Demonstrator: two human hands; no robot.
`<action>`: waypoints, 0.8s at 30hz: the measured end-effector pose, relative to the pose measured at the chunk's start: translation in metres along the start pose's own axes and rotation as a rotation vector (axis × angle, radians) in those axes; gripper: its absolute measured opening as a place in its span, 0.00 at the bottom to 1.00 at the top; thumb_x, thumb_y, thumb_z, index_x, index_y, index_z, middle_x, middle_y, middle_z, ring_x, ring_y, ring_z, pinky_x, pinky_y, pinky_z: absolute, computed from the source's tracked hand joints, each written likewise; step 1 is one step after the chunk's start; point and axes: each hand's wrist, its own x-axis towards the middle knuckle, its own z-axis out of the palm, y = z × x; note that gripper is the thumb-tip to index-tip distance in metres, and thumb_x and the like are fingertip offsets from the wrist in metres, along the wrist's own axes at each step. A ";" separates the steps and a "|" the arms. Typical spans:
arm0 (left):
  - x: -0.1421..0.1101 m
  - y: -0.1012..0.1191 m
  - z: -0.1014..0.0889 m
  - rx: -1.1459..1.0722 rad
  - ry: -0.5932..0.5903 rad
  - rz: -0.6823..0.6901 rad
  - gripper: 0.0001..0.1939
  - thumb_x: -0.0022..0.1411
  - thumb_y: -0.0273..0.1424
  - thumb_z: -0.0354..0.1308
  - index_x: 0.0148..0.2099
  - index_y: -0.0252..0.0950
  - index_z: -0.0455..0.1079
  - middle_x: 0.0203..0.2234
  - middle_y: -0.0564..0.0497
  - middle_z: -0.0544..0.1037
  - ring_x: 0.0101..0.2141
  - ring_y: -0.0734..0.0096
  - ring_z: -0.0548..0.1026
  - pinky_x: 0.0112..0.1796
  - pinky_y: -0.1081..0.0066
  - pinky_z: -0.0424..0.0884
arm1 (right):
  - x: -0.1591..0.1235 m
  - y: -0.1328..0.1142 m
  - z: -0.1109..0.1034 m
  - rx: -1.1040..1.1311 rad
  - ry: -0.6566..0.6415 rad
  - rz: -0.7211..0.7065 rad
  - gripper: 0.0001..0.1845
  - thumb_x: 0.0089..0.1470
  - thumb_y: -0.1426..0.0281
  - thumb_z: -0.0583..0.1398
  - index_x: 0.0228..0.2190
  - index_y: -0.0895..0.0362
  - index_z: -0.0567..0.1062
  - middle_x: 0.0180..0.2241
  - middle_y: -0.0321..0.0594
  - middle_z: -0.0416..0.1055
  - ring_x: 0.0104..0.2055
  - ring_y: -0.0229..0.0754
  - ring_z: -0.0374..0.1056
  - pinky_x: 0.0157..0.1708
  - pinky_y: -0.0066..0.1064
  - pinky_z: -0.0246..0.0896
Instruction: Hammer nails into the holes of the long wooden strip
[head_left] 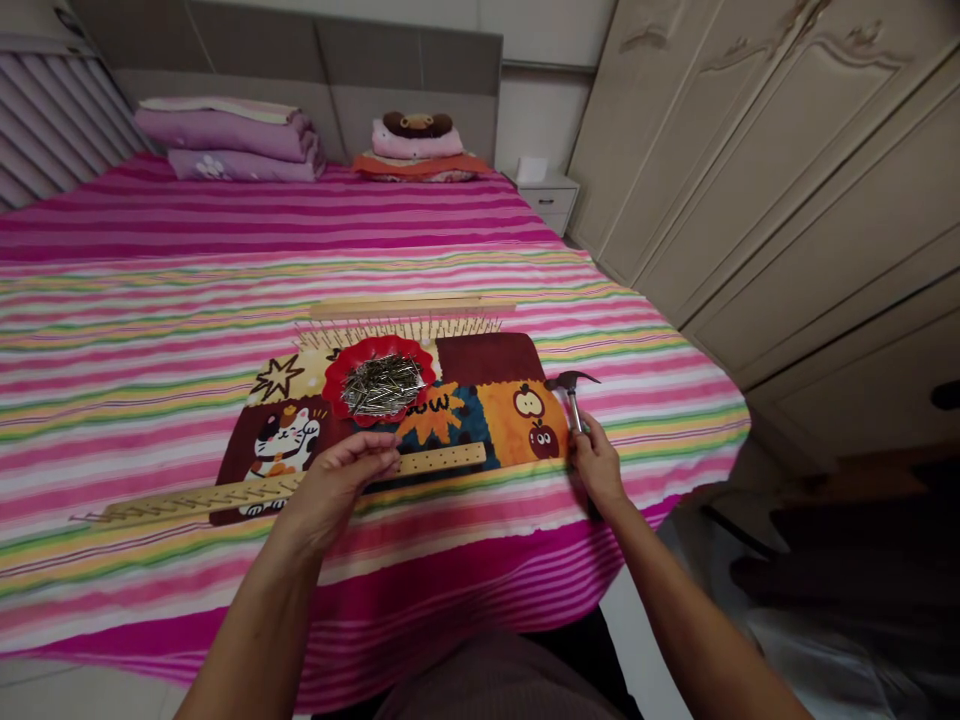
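Note:
My right hand point(598, 462) is closed around the handle of a claw hammer point(574, 402), its head up, at the right edge of a patterned mat point(487, 358). My left hand point(341, 480) has its thumb and fingers pinched together over a long wooden strip point(442, 459); anything between the fingertips is too small to make out. Slanting nails stand in the strip's left part, and small dark holes run along its right part. Behind my left hand, a red scalloped bowl point(340, 400) full of loose nails rests on the mat.
Beyond the bowl lies another wooden strip bristling with upright nails point(450, 326), and behind it are plain wooden strips point(405, 306). Everything rests on a bed with a striped sheet point(150, 400). Folded bedding point(232, 140) is stacked by the headboard; a wardrobe point(750, 170) stands at right.

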 end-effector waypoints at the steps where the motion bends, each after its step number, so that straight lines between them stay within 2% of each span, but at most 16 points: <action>1: 0.000 -0.002 -0.001 -0.013 0.011 0.002 0.21 0.32 0.39 0.72 0.31 0.36 0.74 0.27 0.53 0.78 0.30 0.72 0.76 0.39 0.68 0.73 | 0.000 -0.001 0.000 0.008 0.004 0.008 0.28 0.52 0.61 0.51 0.53 0.55 0.70 0.35 0.40 0.74 0.35 0.43 0.67 0.35 0.34 0.64; 6: -0.004 -0.005 -0.002 0.063 0.119 0.106 0.20 0.33 0.41 0.71 0.30 0.37 0.74 0.24 0.54 0.77 0.27 0.74 0.73 0.34 0.71 0.71 | -0.001 -0.003 0.000 0.021 0.004 0.032 0.28 0.51 0.61 0.51 0.53 0.55 0.70 0.36 0.40 0.74 0.36 0.43 0.67 0.36 0.34 0.63; 9: -0.010 -0.006 0.002 0.183 0.163 0.210 0.18 0.37 0.42 0.69 0.31 0.38 0.73 0.26 0.54 0.77 0.29 0.72 0.72 0.34 0.71 0.69 | -0.001 -0.005 0.000 0.018 0.005 0.030 0.28 0.51 0.62 0.51 0.53 0.55 0.71 0.37 0.40 0.74 0.36 0.44 0.67 0.36 0.34 0.63; 12: -0.013 -0.010 0.004 0.367 0.196 0.240 0.16 0.43 0.43 0.65 0.31 0.39 0.74 0.26 0.53 0.77 0.31 0.69 0.72 0.34 0.70 0.68 | -0.001 -0.006 -0.001 0.008 0.004 0.025 0.28 0.51 0.61 0.51 0.53 0.55 0.70 0.37 0.40 0.74 0.36 0.44 0.67 0.36 0.34 0.63; 15: -0.008 -0.020 0.004 0.573 0.225 0.279 0.12 0.47 0.42 0.60 0.31 0.40 0.75 0.27 0.53 0.77 0.32 0.67 0.72 0.38 0.67 0.68 | -0.001 -0.007 -0.001 0.003 0.003 0.027 0.29 0.51 0.62 0.51 0.53 0.55 0.70 0.36 0.39 0.74 0.35 0.43 0.67 0.36 0.34 0.63; 20: 0.003 -0.036 0.005 0.753 0.246 0.517 0.08 0.52 0.38 0.57 0.29 0.42 0.75 0.34 0.52 0.79 0.40 0.63 0.72 0.47 0.64 0.64 | -0.001 -0.006 -0.001 -0.002 0.012 0.020 0.29 0.51 0.62 0.51 0.53 0.55 0.70 0.36 0.39 0.74 0.36 0.44 0.67 0.35 0.34 0.63; 24: 0.007 -0.039 0.008 0.873 0.246 0.557 0.08 0.53 0.37 0.57 0.28 0.43 0.76 0.34 0.52 0.80 0.41 0.62 0.72 0.48 0.61 0.62 | -0.001 -0.004 0.000 -0.005 0.011 0.016 0.29 0.51 0.62 0.51 0.53 0.55 0.70 0.35 0.39 0.74 0.35 0.43 0.67 0.35 0.34 0.63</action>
